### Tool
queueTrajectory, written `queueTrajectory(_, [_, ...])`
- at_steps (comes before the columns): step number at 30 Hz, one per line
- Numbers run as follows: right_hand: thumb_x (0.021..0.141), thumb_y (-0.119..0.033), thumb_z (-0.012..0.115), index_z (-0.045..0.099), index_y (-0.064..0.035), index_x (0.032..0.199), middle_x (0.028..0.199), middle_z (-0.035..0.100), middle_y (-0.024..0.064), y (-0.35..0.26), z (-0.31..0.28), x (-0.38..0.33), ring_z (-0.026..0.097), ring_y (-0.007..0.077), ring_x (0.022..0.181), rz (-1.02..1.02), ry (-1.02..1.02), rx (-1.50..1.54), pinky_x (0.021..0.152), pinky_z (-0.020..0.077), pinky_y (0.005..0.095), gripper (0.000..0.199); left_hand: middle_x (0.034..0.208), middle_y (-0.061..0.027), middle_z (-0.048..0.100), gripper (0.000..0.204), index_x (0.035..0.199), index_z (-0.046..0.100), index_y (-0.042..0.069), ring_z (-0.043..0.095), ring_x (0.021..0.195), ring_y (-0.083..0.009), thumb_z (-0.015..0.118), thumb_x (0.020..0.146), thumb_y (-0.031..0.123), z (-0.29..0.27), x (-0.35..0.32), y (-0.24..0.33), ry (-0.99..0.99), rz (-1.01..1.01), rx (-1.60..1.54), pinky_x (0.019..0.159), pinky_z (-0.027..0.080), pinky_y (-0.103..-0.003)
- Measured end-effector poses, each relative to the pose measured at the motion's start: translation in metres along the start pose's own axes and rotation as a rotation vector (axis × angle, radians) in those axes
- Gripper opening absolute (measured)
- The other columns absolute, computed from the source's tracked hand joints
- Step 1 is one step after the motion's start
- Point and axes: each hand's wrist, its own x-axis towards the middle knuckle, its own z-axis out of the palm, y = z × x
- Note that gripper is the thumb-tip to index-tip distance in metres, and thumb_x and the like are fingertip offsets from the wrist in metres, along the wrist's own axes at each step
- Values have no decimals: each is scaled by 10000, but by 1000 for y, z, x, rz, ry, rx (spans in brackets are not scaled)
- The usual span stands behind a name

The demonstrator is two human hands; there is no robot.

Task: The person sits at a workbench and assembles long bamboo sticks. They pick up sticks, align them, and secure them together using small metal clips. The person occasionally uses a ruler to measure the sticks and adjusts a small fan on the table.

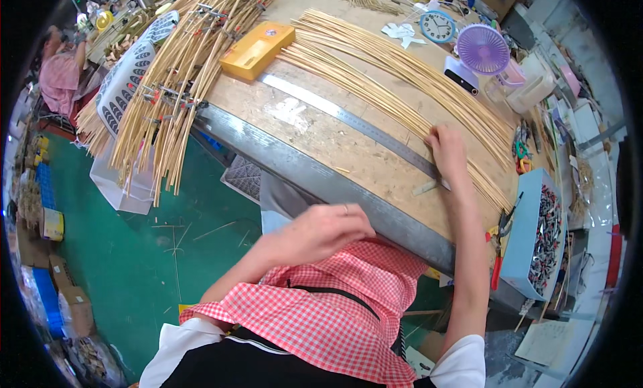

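My right hand [449, 153] is reaching over the workbench, its fingertips pinched together at the near row of thin bamboo sticks [362, 84]. The hand covers the exact spot, but it appears to grip a stick there. Under the wrist lies one end of a long steel ruler [348, 120]. My left hand [328, 230] hovers at the bench's front edge, above my red checked apron [315, 321]. Its fingers are curled in, with nothing seen in them. A second row of sticks [415, 73] runs farther back.
A yellow box [258, 49] sits at the ruler's far end. Clamped stick bundles [181, 93] overhang the bench's left side. At right are red-handled pliers [497, 267] and a blue box [522, 234] of small clips. A purple fan [482, 49] and a clock [437, 26] stand behind.
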Motion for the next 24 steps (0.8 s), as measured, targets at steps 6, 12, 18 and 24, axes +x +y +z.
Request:
queueTrajectory(6, [794,-85,573,604,10,864,881,606,199,73,14,63,568,381,835,-22,213,-270,731,456,443,123,923,-112,626,148,953,630,11,625,841,-264,607,808,2,-20,2,7,106,-49,64,728,501,-323])
queueTrajectory(12, [777,-82,544,605,31,794,869,601,214,99,13,82,579,389,807,-57,64,-360,694,461,470,129,903,-109,627,148,957,633,15,627,822,-262,604,812,5,-29,-4,10,243,-56,63,707,499,-317])
queueTrajectory(18, [774,-154,622,650,9,786,773,617,174,65,-11,67,595,353,780,-34,195,-272,698,451,433,166,890,-112,616,122,945,626,11,616,812,-271,585,832,28,-23,-16,4,301,-23,47,708,487,-326])
queueTrajectory(24, [752,-162,678,654,-7,787,769,621,174,52,-41,55,598,344,746,-20,235,-174,663,452,421,160,878,-123,595,111,938,615,8,597,792,-301,565,845,44,-18,-13,9,268,36,9,703,476,-346])
